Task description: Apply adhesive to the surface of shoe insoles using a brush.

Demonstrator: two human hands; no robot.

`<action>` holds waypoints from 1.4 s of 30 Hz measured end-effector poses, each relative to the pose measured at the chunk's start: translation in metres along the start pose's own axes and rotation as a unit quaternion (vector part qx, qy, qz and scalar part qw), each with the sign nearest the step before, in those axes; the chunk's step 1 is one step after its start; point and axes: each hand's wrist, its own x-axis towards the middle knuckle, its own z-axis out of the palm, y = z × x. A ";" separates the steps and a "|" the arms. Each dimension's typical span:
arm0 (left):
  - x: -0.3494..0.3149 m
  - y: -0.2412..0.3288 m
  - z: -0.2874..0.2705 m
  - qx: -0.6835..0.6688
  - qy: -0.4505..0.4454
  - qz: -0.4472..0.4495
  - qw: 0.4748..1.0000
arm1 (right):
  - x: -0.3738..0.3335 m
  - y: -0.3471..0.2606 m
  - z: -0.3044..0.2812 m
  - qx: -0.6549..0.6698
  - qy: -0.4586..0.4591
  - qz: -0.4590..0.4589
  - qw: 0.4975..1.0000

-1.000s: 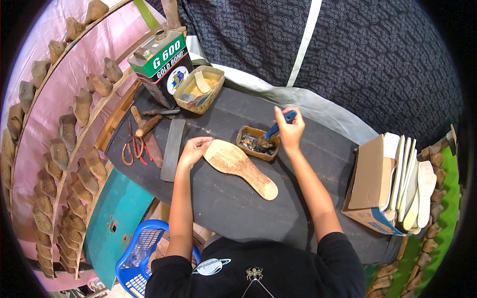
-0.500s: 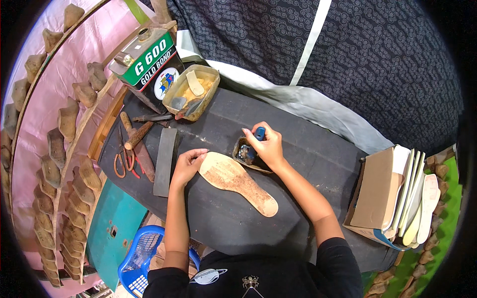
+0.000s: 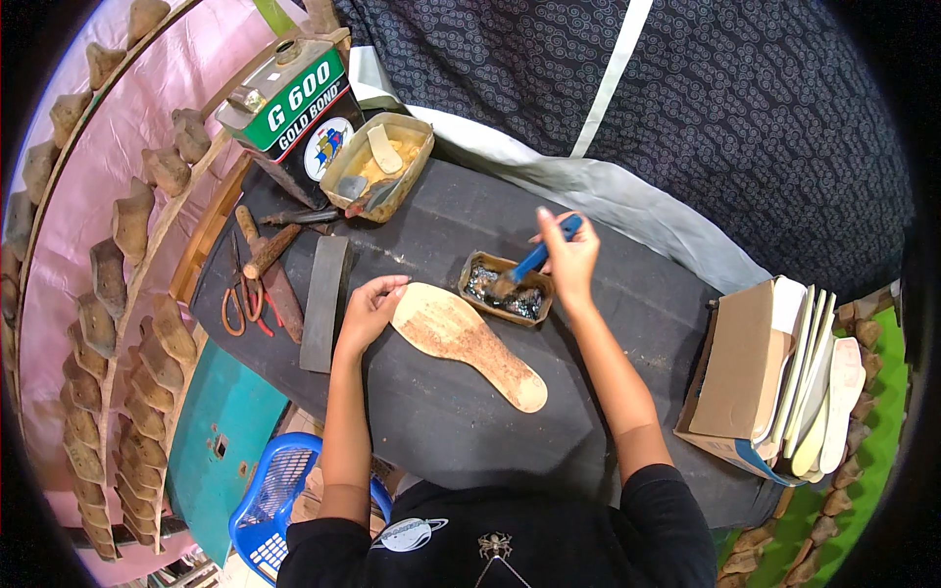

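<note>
A pale, insole-shaped sole piece (image 3: 461,343) with brown smudges lies flat on the dark table (image 3: 431,431). My left hand (image 3: 367,312) pinches its wide end at the far left edge. In my right hand (image 3: 570,257) is a brush (image 3: 532,260) with a blue handle, held at a slant. Its bristles reach into a small, shallow brown container (image 3: 484,261) holding dark, shiny residue. This container stands just beyond the sole piece, to its right.
Left on the table lie a grey block (image 3: 326,304), a hammer (image 3: 270,257) and scissors (image 3: 241,294). Behind them stand a metal can (image 3: 284,108) and a plastic tub (image 3: 420,147). At right, a cardboard box (image 3: 730,367) holds several soles. Shoe lasts (image 3: 132,225) line racks at left.
My right hand has risen away from the container and moved right, so the brush now shows more fully and leans. My left hand stays on the sole piece. The view has shifted slightly.
</note>
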 end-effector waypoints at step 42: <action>0.000 -0.009 -0.001 -0.030 -0.028 0.062 0.997 | -0.140 -0.045 -0.064 -0.093 -0.108 -0.324 0.935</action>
